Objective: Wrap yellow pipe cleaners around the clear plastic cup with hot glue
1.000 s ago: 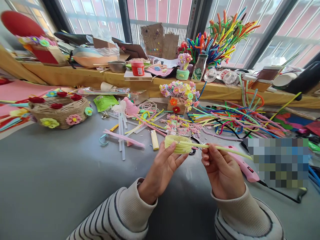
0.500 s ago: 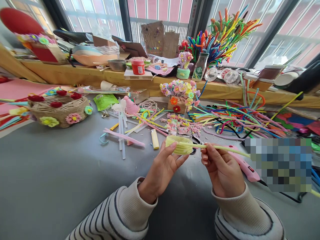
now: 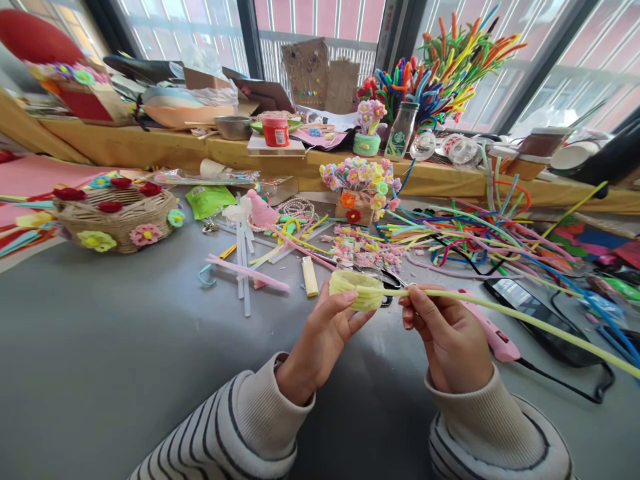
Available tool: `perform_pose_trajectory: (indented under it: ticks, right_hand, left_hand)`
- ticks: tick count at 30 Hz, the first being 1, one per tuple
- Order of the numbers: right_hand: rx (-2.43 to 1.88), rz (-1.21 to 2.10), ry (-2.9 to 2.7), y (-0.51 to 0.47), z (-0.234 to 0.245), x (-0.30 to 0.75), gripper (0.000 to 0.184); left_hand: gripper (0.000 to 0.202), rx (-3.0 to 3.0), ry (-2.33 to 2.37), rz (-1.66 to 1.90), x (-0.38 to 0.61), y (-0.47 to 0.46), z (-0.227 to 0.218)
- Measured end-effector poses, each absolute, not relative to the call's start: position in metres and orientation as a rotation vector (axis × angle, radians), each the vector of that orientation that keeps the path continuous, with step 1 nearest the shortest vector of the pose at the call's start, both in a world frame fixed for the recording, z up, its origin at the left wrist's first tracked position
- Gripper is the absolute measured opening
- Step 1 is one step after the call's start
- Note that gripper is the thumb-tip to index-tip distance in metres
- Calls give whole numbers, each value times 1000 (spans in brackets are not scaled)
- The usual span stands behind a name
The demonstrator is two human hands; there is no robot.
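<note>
Between the thumb and fingers of my left hand is a small round cup, its side wrapped in coils of pale yellow pipe cleaner. The cup is tilted, with part of its clear rim showing. From the coils a long yellow pipe cleaner runs taut to the right. My right hand pinches this strand a short way from the cup, and the rest trails past the hand to the right edge. Black-handled scissors lie on the table behind the cup, partly hidden by it.
A pink hot glue gun and a black phone lie at the right. Nearby are a yellow lighter, glue sticks and a heap of coloured pipe cleaners. A twine basket with flowers stands at the left.
The cup has turned and tilted slightly in my left hand, showing more of its opening. My right hand keeps its pinch on the strand, almost in the same place.
</note>
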State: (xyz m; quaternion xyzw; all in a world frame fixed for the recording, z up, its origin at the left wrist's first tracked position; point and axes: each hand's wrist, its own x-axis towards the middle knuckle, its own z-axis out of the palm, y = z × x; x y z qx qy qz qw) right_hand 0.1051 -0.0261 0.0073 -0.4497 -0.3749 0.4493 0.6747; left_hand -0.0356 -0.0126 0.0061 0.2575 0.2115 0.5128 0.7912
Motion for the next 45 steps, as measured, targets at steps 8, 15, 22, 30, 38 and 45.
perform_pose_trajectory:
  ticks: [8,15,22,30,38,45]
  right_hand:
    - [-1041,922,-926,-27,6,104,10]
    - [-1075,866,-969,-28,5,104,12]
    - [-1092,857,-998,-28,6,104,11]
    - [-1089,866,-1001,-29,3,104,9]
    - [-1103,844,-1020,-28,3,105,11]
    - [-1111,825,-1046,-28,3,104,11]
  left_hand:
    - [39,589,481,1105,-36,-12,4]
    - [33,578,487,1105,-36,-13,5]
    - [30,586,506,1105,-36,-12,4]
    - [37,593,532,1113,-36,-12,4]
    - [41,598,534,1105,-36,-11,3]
    - [40,611,551,1114,-35,-10,1]
